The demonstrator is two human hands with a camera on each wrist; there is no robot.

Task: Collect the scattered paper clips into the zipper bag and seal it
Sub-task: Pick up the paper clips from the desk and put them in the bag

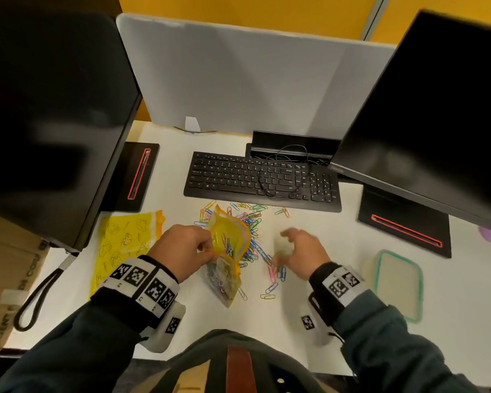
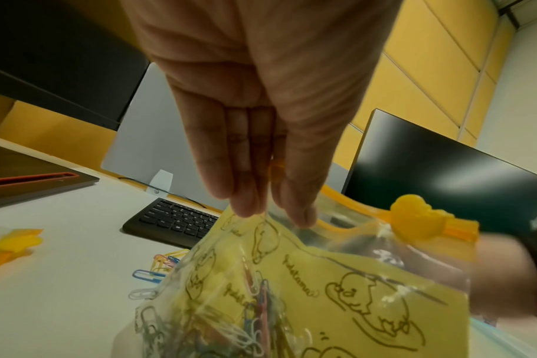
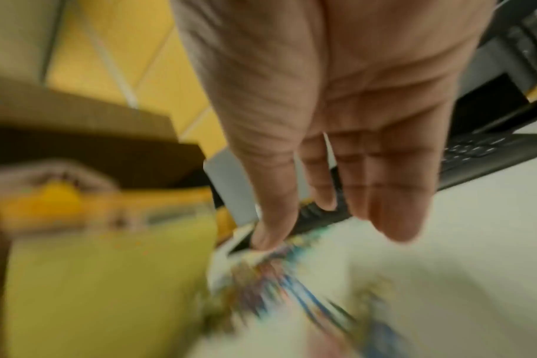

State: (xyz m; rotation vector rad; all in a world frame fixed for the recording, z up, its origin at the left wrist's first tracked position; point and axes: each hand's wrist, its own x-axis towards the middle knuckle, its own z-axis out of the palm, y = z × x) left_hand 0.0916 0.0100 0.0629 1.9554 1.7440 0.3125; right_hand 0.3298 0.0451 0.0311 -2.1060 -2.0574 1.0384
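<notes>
My left hand (image 1: 186, 249) pinches the rim of a yellow zipper bag (image 1: 229, 245) and holds its mouth wide above the desk. In the left wrist view the thumb and fingers (image 2: 246, 201) clamp the bag (image 2: 337, 285) beside its orange slider (image 2: 414, 218); several coloured clips lie in its bottom. A heap of coloured paper clips (image 1: 251, 222) is spread on the white desk behind and right of the bag, with a few strays (image 1: 270, 290) nearer me. My right hand (image 1: 298, 251) hovers blurred over the desk right of the heap, fingers (image 3: 393, 218) spread and holding nothing.
A black keyboard (image 1: 262, 180) lies just behind the clips. A second yellow bag (image 1: 122, 245) lies flat at the left. A clear green-rimmed container lid (image 1: 398, 285) sits at the right. Two dark monitors (image 1: 425, 114) on black stands (image 1: 406, 225) flank the work area.
</notes>
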